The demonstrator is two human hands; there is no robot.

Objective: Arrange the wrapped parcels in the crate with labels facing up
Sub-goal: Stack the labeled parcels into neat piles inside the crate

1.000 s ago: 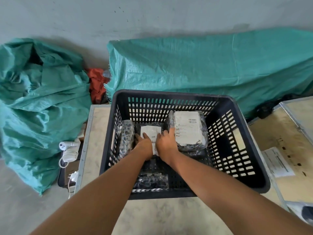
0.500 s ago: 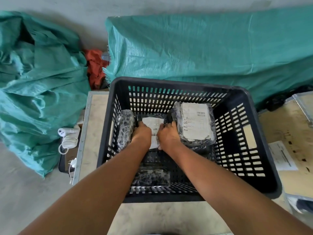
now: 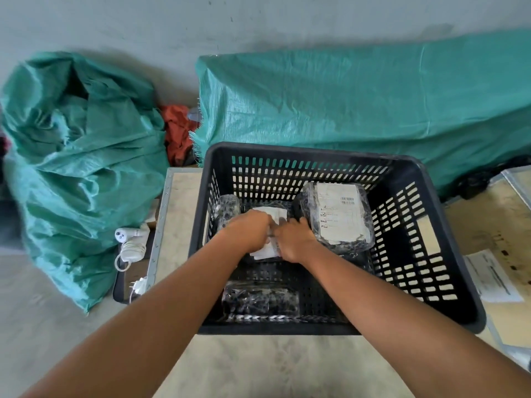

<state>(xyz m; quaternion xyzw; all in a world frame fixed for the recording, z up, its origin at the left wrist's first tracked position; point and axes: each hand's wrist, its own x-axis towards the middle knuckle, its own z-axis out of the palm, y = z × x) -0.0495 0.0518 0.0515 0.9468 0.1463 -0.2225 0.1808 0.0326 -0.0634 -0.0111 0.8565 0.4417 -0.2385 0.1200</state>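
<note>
I see both hands in the black slotted plastic crate (image 3: pixel 425 248), left hand (image 3: pixel 249 229) and right hand (image 3: pixel 294 239) fingers curled onto the small white-labelled wrapped parcel (image 3: pixel 270 215), larger label-up parcel (image 3: pixel 339 216) just beside

The white label (image 3: pixel 340 215) on the large wrapped parcel (image 3: pixel 337 218) at the crate's (image 3: pixel 448 254) far right carries a barcode and printed lines, too small to read. The sheet of paper (image 3: pixel 492 275) on the table's right edge has illegible print.
</note>
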